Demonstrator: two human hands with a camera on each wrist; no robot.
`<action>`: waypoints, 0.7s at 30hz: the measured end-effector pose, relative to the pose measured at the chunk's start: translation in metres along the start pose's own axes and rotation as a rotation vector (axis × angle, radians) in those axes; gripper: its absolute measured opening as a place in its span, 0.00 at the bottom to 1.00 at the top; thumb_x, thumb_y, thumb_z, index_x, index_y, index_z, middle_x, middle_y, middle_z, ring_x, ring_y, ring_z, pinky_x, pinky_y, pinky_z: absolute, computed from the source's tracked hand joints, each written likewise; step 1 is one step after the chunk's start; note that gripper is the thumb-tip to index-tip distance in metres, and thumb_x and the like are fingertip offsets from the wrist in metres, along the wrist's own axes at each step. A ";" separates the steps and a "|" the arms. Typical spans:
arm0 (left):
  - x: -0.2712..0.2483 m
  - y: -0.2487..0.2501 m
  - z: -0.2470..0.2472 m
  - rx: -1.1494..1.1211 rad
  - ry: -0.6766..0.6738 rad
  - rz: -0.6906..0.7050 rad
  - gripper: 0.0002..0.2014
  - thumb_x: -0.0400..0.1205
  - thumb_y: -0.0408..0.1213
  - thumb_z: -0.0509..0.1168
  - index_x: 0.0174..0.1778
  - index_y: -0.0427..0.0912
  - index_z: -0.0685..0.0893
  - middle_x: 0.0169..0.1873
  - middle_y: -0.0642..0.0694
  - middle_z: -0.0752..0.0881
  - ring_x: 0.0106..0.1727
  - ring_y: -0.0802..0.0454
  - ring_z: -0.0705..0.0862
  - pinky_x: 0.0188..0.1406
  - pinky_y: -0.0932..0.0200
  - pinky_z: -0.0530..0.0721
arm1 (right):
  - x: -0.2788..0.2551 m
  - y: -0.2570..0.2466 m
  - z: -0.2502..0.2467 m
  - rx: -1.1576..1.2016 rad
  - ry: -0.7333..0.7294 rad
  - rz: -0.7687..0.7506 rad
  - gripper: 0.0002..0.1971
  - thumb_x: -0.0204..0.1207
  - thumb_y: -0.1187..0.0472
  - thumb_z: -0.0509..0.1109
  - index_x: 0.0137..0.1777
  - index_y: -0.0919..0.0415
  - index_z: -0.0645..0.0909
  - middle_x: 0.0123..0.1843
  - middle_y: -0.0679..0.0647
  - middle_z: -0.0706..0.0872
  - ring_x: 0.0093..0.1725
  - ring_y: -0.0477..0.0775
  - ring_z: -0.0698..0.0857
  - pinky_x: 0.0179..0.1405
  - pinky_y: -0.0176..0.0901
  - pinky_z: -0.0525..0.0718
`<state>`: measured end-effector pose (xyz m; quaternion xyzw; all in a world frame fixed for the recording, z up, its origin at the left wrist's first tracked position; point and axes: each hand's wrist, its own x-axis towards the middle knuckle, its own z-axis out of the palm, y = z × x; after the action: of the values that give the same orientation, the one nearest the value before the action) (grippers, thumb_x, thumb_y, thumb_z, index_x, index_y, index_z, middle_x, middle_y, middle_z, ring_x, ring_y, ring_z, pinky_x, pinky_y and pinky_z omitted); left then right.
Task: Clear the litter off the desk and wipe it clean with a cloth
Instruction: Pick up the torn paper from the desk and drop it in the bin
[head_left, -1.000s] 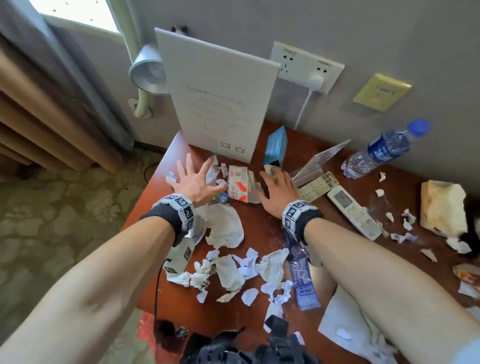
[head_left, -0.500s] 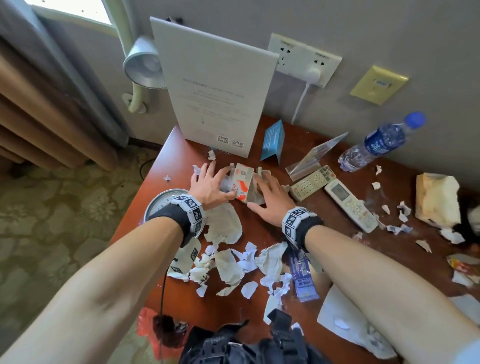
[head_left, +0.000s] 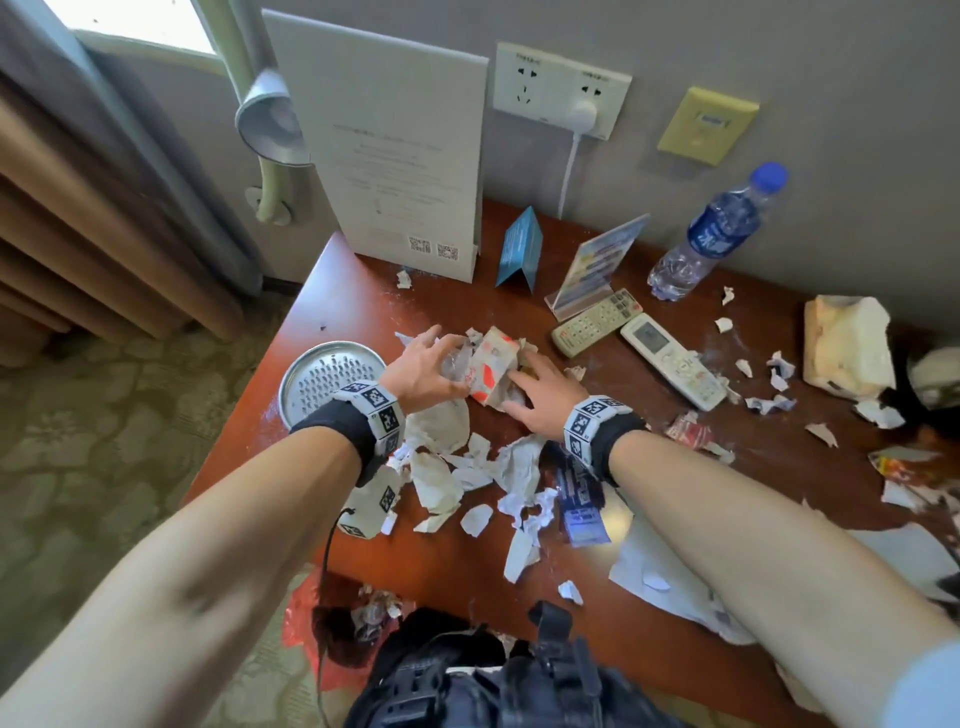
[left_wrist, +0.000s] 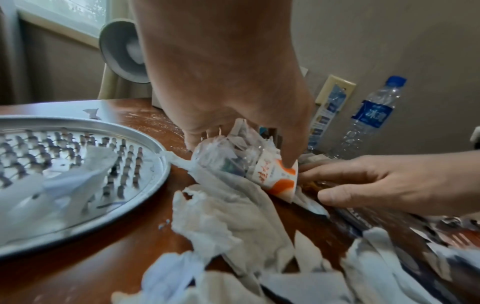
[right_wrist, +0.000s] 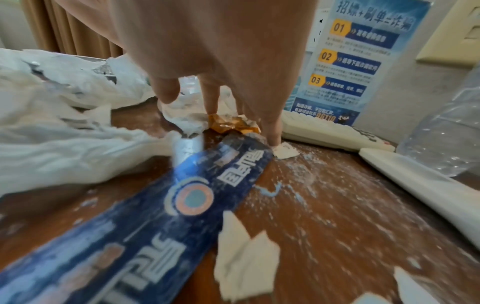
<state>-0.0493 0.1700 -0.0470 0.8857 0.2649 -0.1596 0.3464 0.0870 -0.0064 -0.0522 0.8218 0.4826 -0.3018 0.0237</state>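
Litter covers the red-brown desk (head_left: 358, 296). My left hand (head_left: 423, 364) and right hand (head_left: 537, 395) lie flat on either side of a crushed white-and-orange carton (head_left: 491, 371), fingers spread and pressing on it. In the left wrist view the left hand (left_wrist: 233, 102) comes down on crumpled clear plastic (left_wrist: 223, 156) and the carton (left_wrist: 275, 176), and the right hand (left_wrist: 389, 181) touches it from the other side. The right hand (right_wrist: 221, 61) has its fingertips by an orange foil wrapper (right_wrist: 231, 123). Torn paper scraps (head_left: 467, 467) and a blue wrapper (head_left: 582, 499) lie under my wrists.
A perforated metal tray (head_left: 327, 374) sits at the desk's left edge. Two remotes (head_left: 597, 322) (head_left: 675, 364), a water bottle (head_left: 717, 234), a sign board (head_left: 400, 156) and card stands (head_left: 597, 265) line the back. A pale crumpled lump (head_left: 847, 343) lies right. A red-bagged bin (head_left: 311, 613) stands below.
Both hands have come closer together and slid toward me, dragging the carton and scraps away from the sign board. The metal tray, hidden under my left wrist before, now shows.
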 end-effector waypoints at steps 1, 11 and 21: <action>-0.006 0.003 0.003 0.000 0.006 0.007 0.41 0.74 0.55 0.72 0.82 0.52 0.64 0.83 0.38 0.59 0.84 0.37 0.57 0.81 0.36 0.62 | -0.007 0.002 0.001 -0.009 -0.011 -0.004 0.30 0.84 0.42 0.57 0.83 0.50 0.60 0.87 0.54 0.48 0.85 0.58 0.47 0.80 0.68 0.56; -0.082 0.017 0.033 0.260 0.121 -0.024 0.57 0.69 0.67 0.74 0.86 0.62 0.44 0.86 0.45 0.35 0.86 0.43 0.34 0.82 0.32 0.44 | -0.045 0.007 -0.004 -0.150 0.115 -0.044 0.51 0.70 0.29 0.67 0.85 0.45 0.43 0.87 0.59 0.43 0.85 0.64 0.50 0.77 0.70 0.62; -0.098 0.004 0.082 0.483 0.112 -0.070 0.62 0.66 0.75 0.69 0.85 0.61 0.36 0.83 0.39 0.26 0.84 0.37 0.27 0.82 0.29 0.40 | -0.052 0.007 0.027 -0.417 0.016 -0.242 0.66 0.58 0.26 0.75 0.83 0.38 0.29 0.84 0.57 0.25 0.83 0.63 0.29 0.77 0.80 0.49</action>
<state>-0.1340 0.0749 -0.0569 0.9406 0.2682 -0.1806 0.1035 0.0618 -0.0593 -0.0492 0.7379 0.6295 -0.1896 0.1526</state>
